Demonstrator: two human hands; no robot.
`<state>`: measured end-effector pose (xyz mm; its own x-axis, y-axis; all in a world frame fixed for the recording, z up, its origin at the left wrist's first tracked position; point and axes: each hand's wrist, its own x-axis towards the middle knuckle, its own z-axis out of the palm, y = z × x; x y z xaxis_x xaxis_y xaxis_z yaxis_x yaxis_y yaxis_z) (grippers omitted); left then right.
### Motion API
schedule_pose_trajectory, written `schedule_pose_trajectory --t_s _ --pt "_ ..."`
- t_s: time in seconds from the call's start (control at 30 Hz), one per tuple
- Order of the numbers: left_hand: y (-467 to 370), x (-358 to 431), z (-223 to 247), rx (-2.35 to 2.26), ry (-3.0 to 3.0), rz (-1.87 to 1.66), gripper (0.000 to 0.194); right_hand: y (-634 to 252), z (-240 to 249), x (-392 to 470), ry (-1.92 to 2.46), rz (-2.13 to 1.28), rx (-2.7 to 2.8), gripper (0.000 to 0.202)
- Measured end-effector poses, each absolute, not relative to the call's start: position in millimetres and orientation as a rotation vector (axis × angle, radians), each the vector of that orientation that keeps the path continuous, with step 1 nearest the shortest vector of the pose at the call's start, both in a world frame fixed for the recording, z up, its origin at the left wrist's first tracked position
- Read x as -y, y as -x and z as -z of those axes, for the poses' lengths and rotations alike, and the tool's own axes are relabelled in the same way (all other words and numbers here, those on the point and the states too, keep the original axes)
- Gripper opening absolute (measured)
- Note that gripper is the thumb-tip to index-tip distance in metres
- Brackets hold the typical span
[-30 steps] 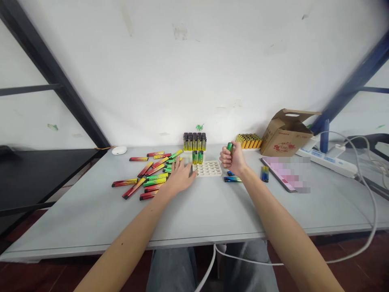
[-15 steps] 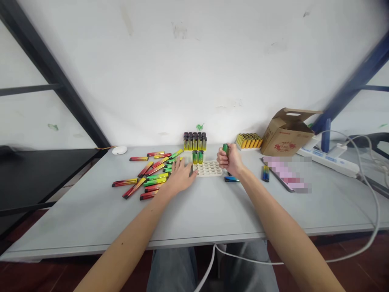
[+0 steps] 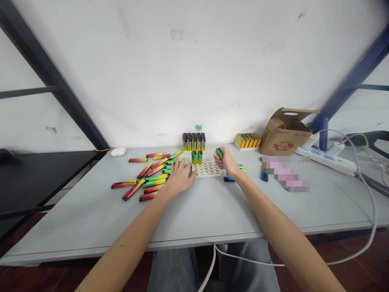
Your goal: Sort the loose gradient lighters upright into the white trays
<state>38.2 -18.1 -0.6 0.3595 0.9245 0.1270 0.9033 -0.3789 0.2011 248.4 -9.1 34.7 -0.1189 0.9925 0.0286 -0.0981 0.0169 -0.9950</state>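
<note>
A white tray (image 3: 208, 169) with rows of holes lies in the middle, with two green-yellow lighters (image 3: 197, 157) upright in its back left corner. At its left edge rests my left hand (image 3: 180, 175), palm down with fingers spread, thumb touching the tray and nothing held. Above the tray's right back part, my right hand (image 3: 225, 160) grips a green lighter (image 3: 219, 153), tilted, its lower part hidden by the fingers. Loose red-yellow lighters (image 3: 133, 189) and green-yellow lighters (image 3: 157, 177) lie scattered left of my left hand. A blue lighter (image 3: 229, 179) lies under my right wrist.
Behind the tray stands a block of upright black-topped lighters (image 3: 193, 142). Yellow lighters (image 3: 248, 140) fill another tray beside an open cardboard box (image 3: 282, 136). To the right are a blue lighter (image 3: 264, 173), a blurred pink-screened item (image 3: 282, 172), a power strip (image 3: 330, 159) and white cables.
My right hand has moved left and slightly down over the tray, and the green lighter has tilted. A green-yellow lighter shows behind my right wrist. My left hand stays at the tray.
</note>
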Motion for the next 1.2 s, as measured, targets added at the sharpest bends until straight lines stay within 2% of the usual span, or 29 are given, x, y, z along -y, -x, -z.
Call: schedule_pose_trajectory --t_s 0.17,0.4,0.57,0.67,0.8,0.93,1.0,1.2 --pt "-37.8 18.1 0.8 -1.684 -2.503 -0.348 0.053 -246.0 -34.7 10.3 1.058 -1.318 1.211 0.044" --pt "-37.4 18.0 1.5 -1.679 -2.508 -0.34 0.051 -247.3 -44.1 15.7 0.828 -1.549 1.005 0.049" --pt "-38.1 19.9 -2.6 -1.673 -2.522 -0.341 0.051 -252.6 -46.1 17.2 0.735 -1.645 0.932 0.022" --pt "-38.7 21.2 -4.9 -1.665 -2.526 -0.331 0.051 -252.8 -44.7 16.8 0.732 -1.629 0.957 0.019" --pt "-38.9 21.6 -5.4 -1.663 -2.536 -0.326 0.051 -252.9 -40.1 13.4 0.81 -1.445 1.122 0.024" --pt "-38.3 19.2 -2.8 -1.651 -2.544 -0.361 0.049 -257.7 -30.2 6.1 1.085 -0.834 1.394 0.031" --pt "-38.0 17.8 -1.3 -1.646 -2.554 -0.377 0.048 -260.0 -25.4 2.8 1.136 -0.657 1.457 0.035" --pt "-38.2 18.0 -1.0 -1.649 -2.569 -0.356 0.052 -255.3 -12.9 -4.5 1.11 -0.767 1.479 0.039"
